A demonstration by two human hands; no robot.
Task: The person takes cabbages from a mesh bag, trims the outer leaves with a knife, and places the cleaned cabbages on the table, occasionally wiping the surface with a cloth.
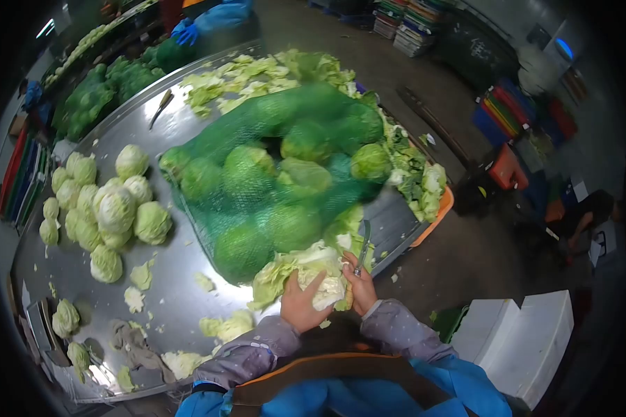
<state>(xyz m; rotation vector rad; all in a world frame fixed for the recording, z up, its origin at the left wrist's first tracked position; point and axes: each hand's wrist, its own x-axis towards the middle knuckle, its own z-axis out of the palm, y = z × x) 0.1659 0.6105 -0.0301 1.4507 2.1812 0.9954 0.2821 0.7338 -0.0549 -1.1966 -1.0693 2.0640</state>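
Near the table's front edge my left hand (302, 303) holds a partly trimmed cabbage (329, 290), its thumb and fingers spread around the pale head. Loose outer leaves (271, 281) hang out to its left side. On the other side, my right hand (359, 283) is closed around a knife (364, 244) whose blade points up and away from me; these fingers also touch the cabbage's edge. Just beyond both hands lies a green mesh bag (209, 201) with several whole cabbages inside, some showing at its opening.
Several trimmed cabbages (116, 210) are piled at left on the metal table (181, 278). A second knife (161, 108) lies at the back, near scattered leaves (240, 75). An orange-rimmed crate (438, 212) of leaves adjoins the right edge. A grey cloth (138, 347) sits front left. Beyond the table is another person's blue glove (185, 32).
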